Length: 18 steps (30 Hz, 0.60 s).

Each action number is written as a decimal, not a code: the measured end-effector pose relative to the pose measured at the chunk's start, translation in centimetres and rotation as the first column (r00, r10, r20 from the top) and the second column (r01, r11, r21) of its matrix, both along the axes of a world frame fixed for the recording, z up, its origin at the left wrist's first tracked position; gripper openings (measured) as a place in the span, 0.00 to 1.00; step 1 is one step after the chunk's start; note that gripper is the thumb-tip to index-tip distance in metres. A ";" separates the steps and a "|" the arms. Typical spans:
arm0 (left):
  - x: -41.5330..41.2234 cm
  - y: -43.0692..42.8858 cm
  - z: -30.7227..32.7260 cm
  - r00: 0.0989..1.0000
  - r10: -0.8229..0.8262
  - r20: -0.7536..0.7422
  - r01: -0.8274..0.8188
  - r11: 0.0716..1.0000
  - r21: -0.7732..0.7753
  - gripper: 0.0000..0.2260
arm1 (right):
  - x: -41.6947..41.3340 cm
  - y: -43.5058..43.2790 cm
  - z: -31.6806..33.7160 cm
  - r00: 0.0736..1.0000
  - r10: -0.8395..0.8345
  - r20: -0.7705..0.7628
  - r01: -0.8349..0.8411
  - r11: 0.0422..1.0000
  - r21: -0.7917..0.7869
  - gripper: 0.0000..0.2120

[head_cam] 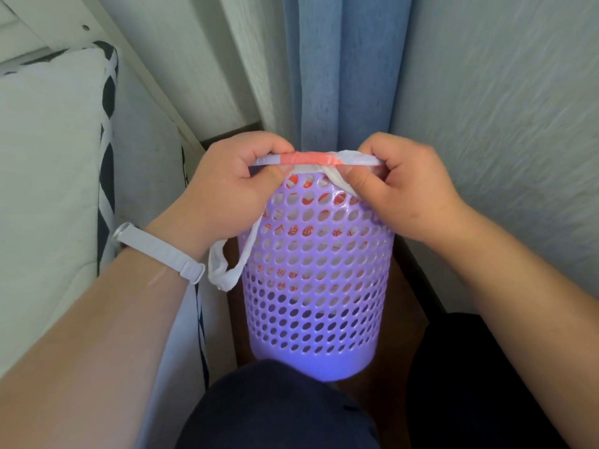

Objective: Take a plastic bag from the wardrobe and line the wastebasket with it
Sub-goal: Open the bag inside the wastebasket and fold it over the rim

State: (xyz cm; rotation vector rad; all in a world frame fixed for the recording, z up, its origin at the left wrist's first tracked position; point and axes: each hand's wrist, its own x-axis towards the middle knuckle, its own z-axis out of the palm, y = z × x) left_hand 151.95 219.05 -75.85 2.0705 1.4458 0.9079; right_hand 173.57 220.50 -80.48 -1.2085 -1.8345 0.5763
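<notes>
Left hand (233, 189) and right hand (408, 189) both pinch the plastic bag (311, 158), fingers and thumbs curled tight round its rolled top edge, one hand at each end. That edge is a taut white-and-red band running left to right between the hands, at the mouth of the wastebasket (314, 286). The rest of the bag is down inside: its red print shows through the holes of the upper wall. One bag handle (227, 270) hangs outside as a loose white loop down the left wall, below the left wrist; a second strand drops from the band under the right thumb. The wastebasket is purple and perforated with a solid band at the base. Its long axis runs near to far in view, mouth at the far end under the hands and base at the near end just beyond a dark-clothed knee (275, 406); cannot tell whether it sits flat or is tipped. It is in a narrow gap: the bed (48, 157), white with black-patterned trim, is close on the left, the pale wall (502, 124) close on the right, and the blue curtain (340, 76) hangs just beyond the far rim. Thin strips of brown floor (411, 280) show on either side. A white watch strap (162, 254) is on the left wrist.
</notes>
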 end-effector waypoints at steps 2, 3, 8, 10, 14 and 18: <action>-0.1 -0.1 0.1 0.999 -0.047 0.028 0.048 0.999 -0.027 0.06 | -0.2 -0.1 0.0 0.998 -0.030 0.061 0.027 0.998 0.049 0.15; 0.0 -0.1 0.2 0.997 -0.076 0.002 0.076 0.997 -0.009 0.08 | -0.4 -0.2 0.0 0.995 -0.043 0.095 0.036 0.997 0.071 0.16; 1.4 -0.3 -0.2 0.963 -0.091 -0.253 0.137 0.976 0.170 0.11 | -1.3 -0.9 0.0 0.984 -0.071 0.161 0.048 0.989 0.141 0.16; 1.4 -0.2 -0.4 0.968 -0.077 -0.239 0.121 0.977 0.174 0.11 | -1.4 -1.0 0.1 0.990 -0.045 0.135 0.029 0.993 0.115 0.15; 1.1 -0.1 -0.7 0.968 -0.065 -0.243 0.101 0.985 0.139 0.11 | -0.8 -0.7 0.5 0.992 0.107 0.062 -0.109 0.994 0.025 0.09; 0.5 0.1 -0.5 0.978 -0.054 -0.200 0.078 0.991 0.112 0.08 | 0.1 -0.3 0.7 0.986 0.164 0.030 -0.165 0.985 0.053 0.08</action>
